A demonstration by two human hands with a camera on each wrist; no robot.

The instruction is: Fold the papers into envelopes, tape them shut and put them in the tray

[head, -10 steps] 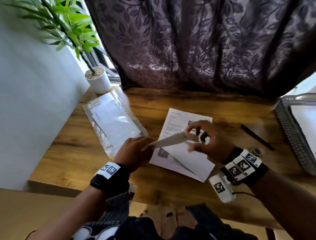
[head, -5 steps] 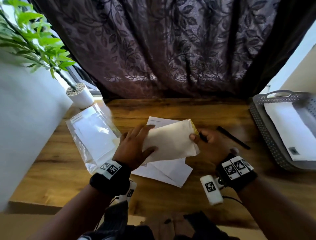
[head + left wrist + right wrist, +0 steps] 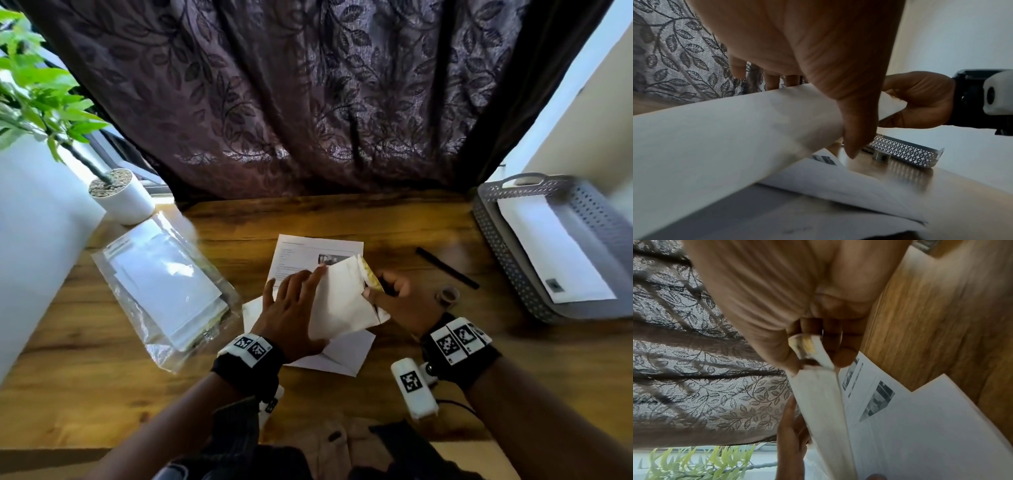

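A white envelope (image 3: 342, 305) is held just above the desk, over a printed sheet (image 3: 308, 253) and a folded paper (image 3: 339, 356). My left hand (image 3: 301, 301) lies across its left half, fingers spread on top and thumb (image 3: 855, 129) hooked over the near edge. My right hand (image 3: 380, 294) pinches the right end, by the yellowish flap strip (image 3: 368, 277). In the right wrist view the strip (image 3: 803, 345) sits between thumb and fingers. The grey perforated tray (image 3: 507, 270) stands at the right with a white sheet (image 3: 548, 253) in it.
A black pen (image 3: 445, 267) and a small tape roll (image 3: 447, 296) lie between my right hand and the tray. A clear plastic bag of white sheets (image 3: 164, 284) lies at the left. A potted plant (image 3: 120, 195) stands at the back left, against the curtain.
The envelope went from edge-on to flat-side up and swung its flap end away from me. My left hand slid further across it. My right hand keeps its pinch.
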